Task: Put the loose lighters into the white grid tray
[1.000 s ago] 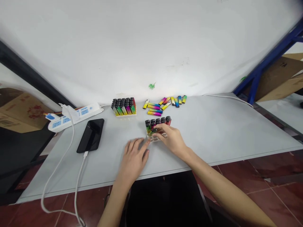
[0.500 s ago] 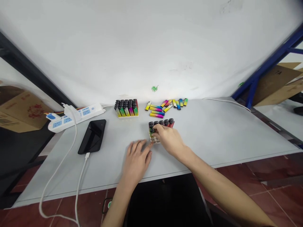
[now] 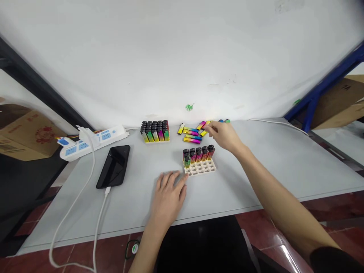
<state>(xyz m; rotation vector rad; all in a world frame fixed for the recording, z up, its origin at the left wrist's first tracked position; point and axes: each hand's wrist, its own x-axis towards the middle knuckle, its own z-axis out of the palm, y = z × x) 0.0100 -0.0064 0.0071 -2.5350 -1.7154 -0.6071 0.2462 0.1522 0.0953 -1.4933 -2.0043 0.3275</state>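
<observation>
A white tray (image 3: 201, 169) with rows of holes stands on the table, its back rows filled with upright black-topped lighters (image 3: 199, 153). One green lighter (image 3: 187, 162) stands farther forward at the left; the front holes are bare. My left hand (image 3: 168, 197) lies flat with fingers spread, its index fingertip at the tray's front left corner. Beyond the tray, my right hand (image 3: 223, 135) is over the loose lighters (image 3: 191, 132), fingers curled and thumb and fingertips drawn together. Whether a lighter is between them is hidden. The hand covers part of the pile.
A second tray full of upright lighters (image 3: 155, 132) stands at the back left. A black phone (image 3: 113, 167) on a white cable lies left of my hand, near a white power strip (image 3: 93, 143). The white wall (image 3: 170, 60) rises behind the table.
My right hand has left the tray and moved back and right to the loose lighters, uncovering the tray's front holes. My left hand stays by the tray corner. The view has shifted slightly.
</observation>
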